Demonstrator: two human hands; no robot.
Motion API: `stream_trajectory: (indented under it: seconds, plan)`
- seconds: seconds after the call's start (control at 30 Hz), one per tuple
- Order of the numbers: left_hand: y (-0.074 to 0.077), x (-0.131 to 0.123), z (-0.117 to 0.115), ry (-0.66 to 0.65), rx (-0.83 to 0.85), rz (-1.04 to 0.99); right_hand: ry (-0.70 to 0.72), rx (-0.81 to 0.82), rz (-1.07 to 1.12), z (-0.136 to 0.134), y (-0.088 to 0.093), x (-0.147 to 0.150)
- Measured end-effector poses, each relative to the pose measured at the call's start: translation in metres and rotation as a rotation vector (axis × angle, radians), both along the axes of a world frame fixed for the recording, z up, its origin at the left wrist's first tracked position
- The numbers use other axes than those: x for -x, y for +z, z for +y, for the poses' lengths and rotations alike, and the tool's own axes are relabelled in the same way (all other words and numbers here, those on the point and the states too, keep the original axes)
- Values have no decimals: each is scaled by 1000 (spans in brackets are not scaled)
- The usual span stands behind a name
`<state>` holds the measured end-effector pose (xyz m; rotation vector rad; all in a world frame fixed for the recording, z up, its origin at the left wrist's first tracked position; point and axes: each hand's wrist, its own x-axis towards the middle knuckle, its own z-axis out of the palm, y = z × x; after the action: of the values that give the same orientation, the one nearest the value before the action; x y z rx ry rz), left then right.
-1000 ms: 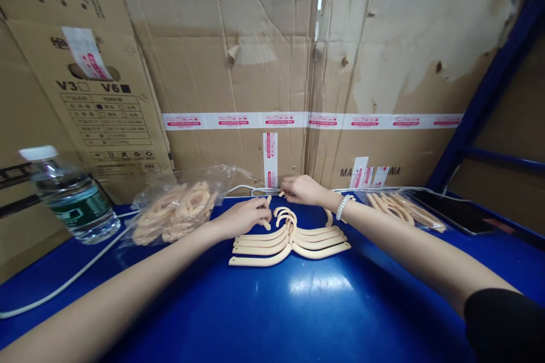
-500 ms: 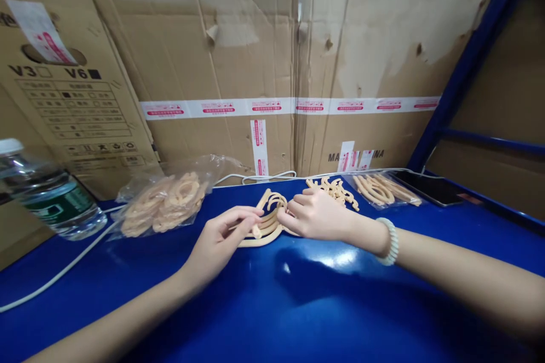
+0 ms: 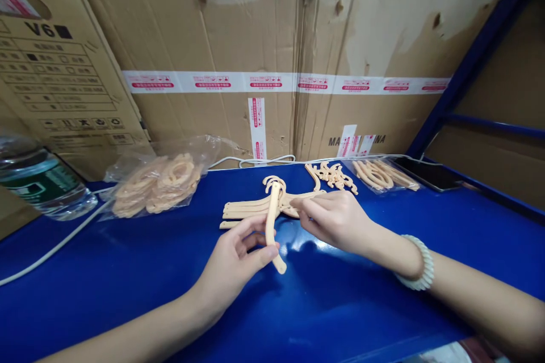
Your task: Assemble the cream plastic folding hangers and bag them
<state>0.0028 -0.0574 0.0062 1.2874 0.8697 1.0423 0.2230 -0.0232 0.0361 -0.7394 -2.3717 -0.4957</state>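
My left hand (image 3: 242,252) is closed around a beige, slightly bent hanger arm (image 3: 271,227) with small holes near its ends, held upright and tilted above the blue table. Behind it lie several stacked beige hangers (image 3: 249,204), their curved hooks (image 3: 272,181) pointing to the back. My right hand (image 3: 334,218) is just right of the held piece, thumb and forefinger drawn together in front of the stack. Whatever its fingertips grip, if anything, is too small or hidden to make out.
Loose hooks (image 3: 336,176) are heaped at the back right, beside a bag of curved beige pieces (image 3: 383,174) and a dark phone (image 3: 421,173). A clear bag of rings (image 3: 157,184), a water bottle (image 3: 42,181) and a white cable (image 3: 55,264) are on the left. Cardboard (image 3: 191,119) stands behind.
My left hand has come nearer and raised the hanger arm upright, off the stack. My right hand has drawn back slightly from the hooks. The view has tilted down.
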Motion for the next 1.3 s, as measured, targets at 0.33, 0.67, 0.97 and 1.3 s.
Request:
stream_trajectory:
  seconds: [0.33,0.67,0.97,1.3]
  plan:
    - [-3,3,0,42,-60,69,265,1172,957,-16,-6,11]
    - [-9,6,4,62,-82,48,238,1483,1230,-19,-24,18]
    - [-9,8,3,83,-84,38,270,1621,1188,-20,-27,17]
    - [-2,10,-1,22,-146,96,302,1798,1137,-22,-27,20]
